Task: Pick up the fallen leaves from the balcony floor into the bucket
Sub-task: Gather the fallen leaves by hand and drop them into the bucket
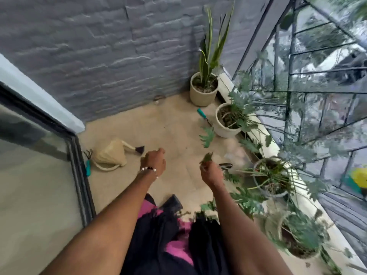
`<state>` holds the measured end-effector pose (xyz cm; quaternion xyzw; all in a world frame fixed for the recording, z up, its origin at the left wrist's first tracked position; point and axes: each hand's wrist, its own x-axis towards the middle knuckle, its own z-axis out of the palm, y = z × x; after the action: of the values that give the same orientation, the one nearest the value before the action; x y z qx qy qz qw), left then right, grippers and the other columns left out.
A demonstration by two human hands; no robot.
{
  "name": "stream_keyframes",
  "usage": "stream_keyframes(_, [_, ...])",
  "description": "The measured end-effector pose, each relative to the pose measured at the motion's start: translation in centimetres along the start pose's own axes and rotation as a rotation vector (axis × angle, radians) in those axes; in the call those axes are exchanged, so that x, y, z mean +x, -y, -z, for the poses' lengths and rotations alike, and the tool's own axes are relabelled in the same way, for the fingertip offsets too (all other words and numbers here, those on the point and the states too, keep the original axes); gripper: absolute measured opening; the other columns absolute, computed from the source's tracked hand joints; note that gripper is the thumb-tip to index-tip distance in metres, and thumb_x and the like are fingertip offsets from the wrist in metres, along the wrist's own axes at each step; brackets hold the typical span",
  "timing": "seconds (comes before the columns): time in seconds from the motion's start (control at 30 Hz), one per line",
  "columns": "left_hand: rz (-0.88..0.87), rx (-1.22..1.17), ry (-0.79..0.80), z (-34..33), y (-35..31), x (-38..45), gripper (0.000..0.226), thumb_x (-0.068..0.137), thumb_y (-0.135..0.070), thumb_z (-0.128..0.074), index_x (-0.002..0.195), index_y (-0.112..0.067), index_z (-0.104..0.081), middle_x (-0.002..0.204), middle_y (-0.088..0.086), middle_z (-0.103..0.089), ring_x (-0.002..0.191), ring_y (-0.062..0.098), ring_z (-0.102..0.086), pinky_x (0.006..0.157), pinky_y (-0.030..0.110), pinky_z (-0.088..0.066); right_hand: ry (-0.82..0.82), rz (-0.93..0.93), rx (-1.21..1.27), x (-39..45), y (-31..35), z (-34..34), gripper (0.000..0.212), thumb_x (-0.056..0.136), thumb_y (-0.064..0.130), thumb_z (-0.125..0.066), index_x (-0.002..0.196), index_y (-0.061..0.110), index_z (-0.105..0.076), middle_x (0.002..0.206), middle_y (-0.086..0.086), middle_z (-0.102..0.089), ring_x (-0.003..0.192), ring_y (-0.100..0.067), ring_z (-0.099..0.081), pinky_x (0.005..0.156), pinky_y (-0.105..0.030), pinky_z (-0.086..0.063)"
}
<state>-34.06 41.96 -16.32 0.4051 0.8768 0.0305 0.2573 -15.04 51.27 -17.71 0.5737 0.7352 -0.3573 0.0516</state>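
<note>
- The right hand (210, 172) is pinching a small green leaf clump (207, 158), pointing toward 12 o'clock.
- The left hand (155, 162) is hanging loosely curled, holding nothing.
- A lobed leaf (207, 136) is lying at 12 o'clock.

No text, label, brand, number or sign can be read anywhere in the frame; the picture is blurred, especially toward the right.

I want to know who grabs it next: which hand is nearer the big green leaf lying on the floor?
Right. The right hand, pinching small leaves, hovers just below the big green leaf. The left hand is farther away, off to its left.
</note>
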Motion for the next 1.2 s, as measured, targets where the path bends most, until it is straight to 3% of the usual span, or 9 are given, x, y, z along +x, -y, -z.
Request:
stream_keyframes(0.13, [-0.115, 0.096, 0.069, 4.8, 3.8, 6.1, 0.04, 0.094, -0.021, -0.05, 0.133, -0.02, -0.05, 0.12, 0.011, -0.065, 0.116, 0.031, -0.058, 0.09, 0.039, -0.046, -0.063, -0.104, 0.072, 2.8, 5.7, -0.9, 0.023, 0.092, 0.017, -0.053, 0.083, 0.0, -0.064, 0.092, -0.027, -0.067, 0.091, -0.044, -0.063, 0.071, -0.039, -0.047])
stream_keyframes(0.23, [-0.094, 0.108, 0.067, 8.1, 6.3, 9.9, 0.038, 0.093, -0.021, -0.05, 0.131, -0.022, -0.051, 0.121, 0.012, -0.065, 0.117, 0.032, -0.057, 0.093, 0.039, -0.045, -0.188, -0.172, 0.138, 4.1, 9.3, -1.4, 0.021, 0.09, 0.011, -0.051, 0.072, 0.002, -0.059, 0.086, -0.029, -0.066, 0.087, -0.045, -0.062, 0.068, -0.038, -0.043])
stream_keyframes(0.37, [-0.108, 0.167, 0.09, 10.5, 6.3, 13.7, 0.038, 0.095, -0.018, -0.045, 0.132, -0.02, -0.05, 0.125, 0.011, -0.062, 0.119, 0.032, -0.056, 0.095, 0.037, -0.042, -0.232, -0.224, 0.188, 5.8, 10.8, -1.4, 0.018, 0.087, 0.01, -0.053, 0.08, 0.001, -0.066, 0.086, -0.024, -0.069, 0.087, -0.042, -0.064, 0.066, -0.035, -0.041])
stream_keyframes(0.43, [-0.202, 0.217, 0.135, 10.5, 4.7, 14.8, 0.037, 0.095, -0.017, -0.045, 0.132, -0.018, -0.049, 0.128, 0.009, -0.06, 0.121, 0.031, -0.054, 0.095, 0.038, -0.04, -0.266, -0.292, 0.267, 6.4, 10.4, -0.7, 0.024, 0.088, 0.012, -0.053, 0.099, 0.003, -0.072, 0.098, -0.021, -0.071, 0.097, -0.039, -0.064, 0.077, -0.034, -0.048])
stream_keyframes(0.5, [-0.326, 0.272, 0.193, 10.0, 1.9, 15.5, 0.037, 0.095, -0.018, -0.046, 0.132, -0.017, -0.048, 0.129, 0.009, -0.06, 0.123, 0.031, -0.052, 0.096, 0.04, -0.039, -0.331, -0.359, 0.333, 6.7, 9.3, 0.1, 0.027, 0.088, 0.013, -0.053, 0.104, 0.005, -0.072, 0.102, -0.019, -0.072, 0.099, -0.037, -0.065, 0.083, -0.036, -0.049])
stream_keyframes(0.63, [-0.56, 0.342, 0.292, 8.2, -5.2, 16.7, 0.037, 0.096, -0.019, -0.046, 0.132, -0.019, -0.048, 0.126, 0.011, -0.061, 0.121, 0.031, -0.054, 0.097, 0.039, -0.039, -0.458, -0.544, 0.413, 6.4, 5.9, 1.3, 0.025, 0.091, 0.018, -0.056, 0.104, 0.003, -0.071, 0.104, -0.022, -0.07, 0.1, -0.04, -0.062, 0.082, -0.038, -0.047])
stream_keyframes(0.87, [-0.853, 0.505, 0.387, 3.7, -15.9, 18.9, 0.038, 0.094, -0.022, -0.049, 0.132, -0.023, -0.051, 0.126, 0.013, -0.061, 0.117, 0.033, -0.056, 0.094, 0.039, -0.045, -0.6, -0.871, 0.657, 4.7, -1.0, 0.6, 0.025, 0.089, 0.01, -0.056, 0.106, 0.002, -0.071, 0.106, -0.021, -0.069, 0.102, -0.037, -0.063, 0.082, -0.036, -0.046])
stream_keyframes(1.03, [-0.951, 0.548, 0.469, 0.9, -20.7, 19.0, 0.039, 0.096, -0.025, -0.051, 0.134, -0.018, -0.05, 0.124, 0.017, -0.062, 0.115, 0.035, -0.057, 0.092, 0.038, -0.046, -0.655, -1.011, 0.737, 2.4, -3.8, 0.0, 0.019, 0.091, 0.01, -0.054, 0.096, -0.001, -0.069, 0.097, -0.023, -0.068, 0.095, -0.038, -0.062, 0.076, -0.036, -0.043])
stream_keyframes(1.2, [-1.143, 0.635, 0.591, -1.1, -22.0, 17.5, 0.035, 0.094, -0.02, -0.051, 0.129, -0.018, -0.054, 0.106, 0.014, -0.069, 0.102, 0.032, -0.063, 0.082, 0.037, -0.05, -0.779, -1.172, 0.885, 1.2, -3.9, -1.0, 0.022, 0.092, 0.014, -0.053, 0.102, 0.005, -0.072, 0.098, -0.019, -0.07, 0.093, -0.036, -0.063, 0.078, -0.034, -0.05])
